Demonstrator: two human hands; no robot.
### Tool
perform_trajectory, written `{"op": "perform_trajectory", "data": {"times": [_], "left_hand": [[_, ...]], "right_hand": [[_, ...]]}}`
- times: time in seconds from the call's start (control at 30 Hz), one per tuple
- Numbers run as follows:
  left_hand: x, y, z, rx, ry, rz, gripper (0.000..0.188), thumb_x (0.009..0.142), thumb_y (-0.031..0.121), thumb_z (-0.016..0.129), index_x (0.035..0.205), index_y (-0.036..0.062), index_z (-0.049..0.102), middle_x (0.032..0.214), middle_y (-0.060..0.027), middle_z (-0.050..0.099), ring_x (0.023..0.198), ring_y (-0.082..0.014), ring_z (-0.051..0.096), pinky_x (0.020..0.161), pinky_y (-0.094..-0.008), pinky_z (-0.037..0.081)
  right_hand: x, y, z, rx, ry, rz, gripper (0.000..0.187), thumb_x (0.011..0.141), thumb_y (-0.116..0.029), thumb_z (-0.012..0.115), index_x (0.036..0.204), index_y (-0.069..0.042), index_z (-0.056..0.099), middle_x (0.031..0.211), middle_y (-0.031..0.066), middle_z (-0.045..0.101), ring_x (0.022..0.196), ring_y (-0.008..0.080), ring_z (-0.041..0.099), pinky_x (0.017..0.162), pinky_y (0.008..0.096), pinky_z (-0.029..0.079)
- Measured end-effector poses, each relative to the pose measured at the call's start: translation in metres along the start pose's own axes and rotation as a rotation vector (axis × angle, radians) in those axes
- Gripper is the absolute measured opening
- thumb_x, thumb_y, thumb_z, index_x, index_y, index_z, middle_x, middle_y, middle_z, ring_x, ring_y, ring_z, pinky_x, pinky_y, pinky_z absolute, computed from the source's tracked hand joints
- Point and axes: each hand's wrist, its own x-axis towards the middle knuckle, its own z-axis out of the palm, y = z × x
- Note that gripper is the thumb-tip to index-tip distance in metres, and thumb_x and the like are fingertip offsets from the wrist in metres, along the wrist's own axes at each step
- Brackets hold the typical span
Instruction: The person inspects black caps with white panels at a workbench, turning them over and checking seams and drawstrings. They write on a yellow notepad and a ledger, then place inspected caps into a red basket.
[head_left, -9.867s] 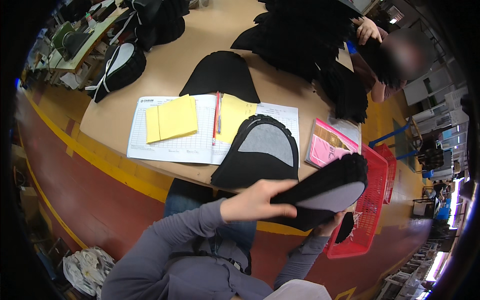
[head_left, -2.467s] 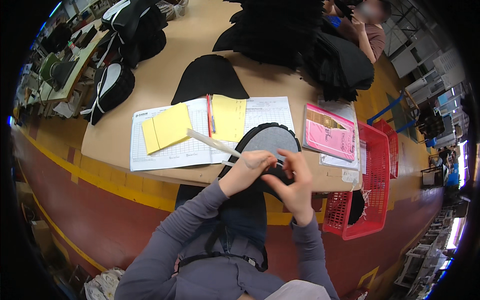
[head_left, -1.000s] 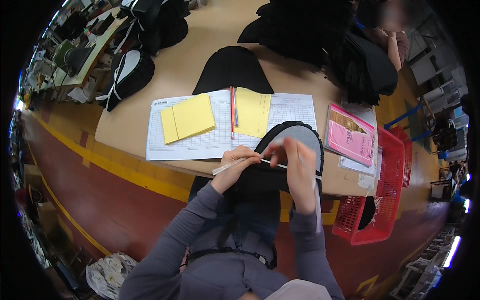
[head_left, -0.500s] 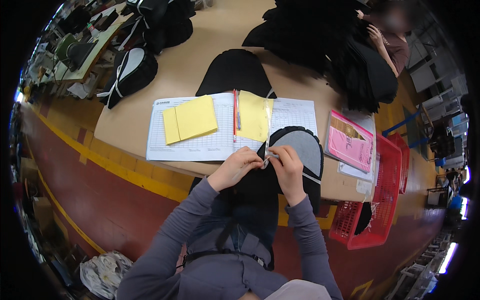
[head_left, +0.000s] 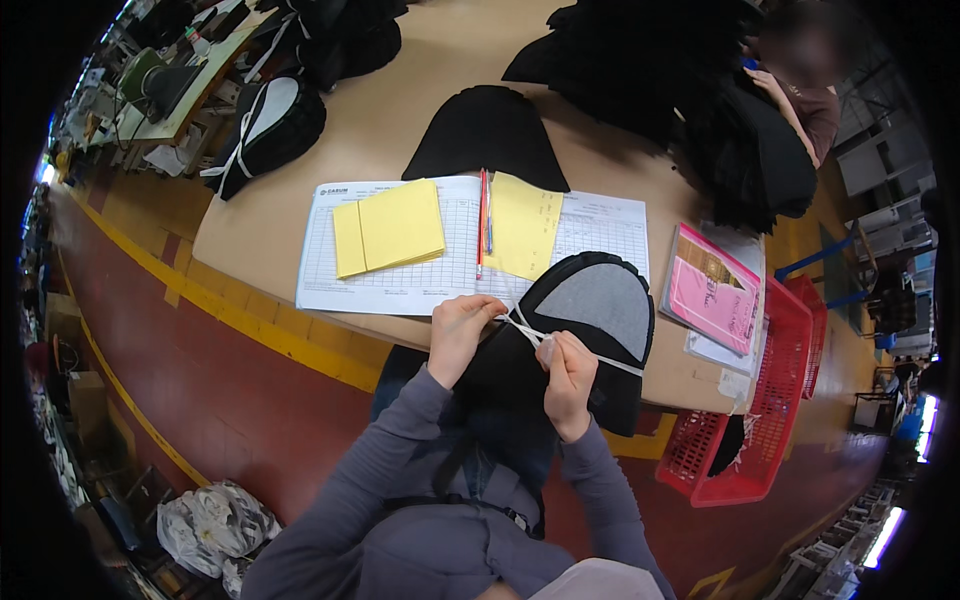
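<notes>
"What gets cut off?"
"The black stack (head_left: 640, 65), at the top edge, and a pale thing (head_left: 600, 580) below, too cropped to name."
"Anything hidden?"
"Bits of white strap (head_left: 620, 367), inside the hands (head_left: 570, 380). The co-worker's head (head_left: 808, 45) is blurred."

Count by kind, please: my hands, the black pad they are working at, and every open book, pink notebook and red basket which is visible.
Hands, left hand and right hand: 2
Black pad: 1
Open book: 1
Pink notebook: 1
Red baskets: 2
Total: 7
</notes>
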Motion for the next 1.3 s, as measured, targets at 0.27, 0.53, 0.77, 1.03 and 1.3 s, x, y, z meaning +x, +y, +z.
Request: {"op": "perform_trajectory", "data": {"times": [0.27,0.53,0.77,1.03,1.3], "left_hand": [[-0.006,-0.004,0.010,0.248,0.094,0.249,0.016,0.086,0.012,0.068,0.091,-0.0016,0.075,0.082,-0.0115,0.072,0.076,-0.0169,0.067,0.070,-0.0273,0.051],[0.019,0.008,-0.022,-0.336,-0.412,-0.613,0.022,0.096,0.021,0.065,0.103,-0.0001,0.070,0.095,-0.0053,0.072,0.078,-0.0092,0.065,0.068,-0.0201,0.050],[-0.008,-0.003,-0.016,-0.629,-0.394,-0.428,0.024,0.100,0.026,0.060,0.113,0.0066,0.065,0.089,0.0019,0.066,0.074,-0.0038,0.054,0.066,-0.0193,0.045],[-0.008,0.014,0.012,-0.438,-0.234,-0.113,0.019,0.095,0.013,0.064,0.106,-0.0010,0.071,0.089,-0.0021,0.069,0.082,-0.0062,0.058,0.078,-0.0203,0.045],[-0.008,0.004,0.012,-0.451,-0.114,-0.050,0.016,0.090,0.005,0.070,0.101,-0.0066,0.072,0.092,-0.0100,0.072,0.085,-0.0119,0.065,0.080,-0.0223,0.050]], "right_hand": [[-0.007,0.026,0.001,0.346,0.249,0.013,0.030,0.087,0.002,0.047,0.059,0.005,0.035,0.055,0.0061,0.036,0.048,0.0135,0.033,0.048,0.0317,0.021],[-0.003,0.022,-0.011,0.140,-0.017,-0.351,0.020,0.072,0.003,0.058,0.056,0.001,0.045,0.056,0.0104,0.047,0.047,0.0226,0.045,0.046,0.0339,0.032],[0.022,-0.031,0.036,-0.193,-0.119,-0.334,0.013,0.084,-0.006,0.063,0.072,-0.001,0.060,0.070,0.0110,0.060,0.058,0.0263,0.062,0.052,0.0332,0.047],[0.083,-0.004,0.027,0.300,-0.026,0.639,0.040,0.104,-0.027,0.046,0.077,-0.001,0.062,0.072,0.0047,0.063,0.063,0.0094,0.063,0.053,0.0231,0.049],[0.065,-0.009,-0.010,-0.081,-0.227,0.069,0.023,0.088,-0.004,0.067,0.110,0.003,0.068,0.091,0.0074,0.059,0.081,0.0168,0.060,0.071,0.0277,0.048]]}}
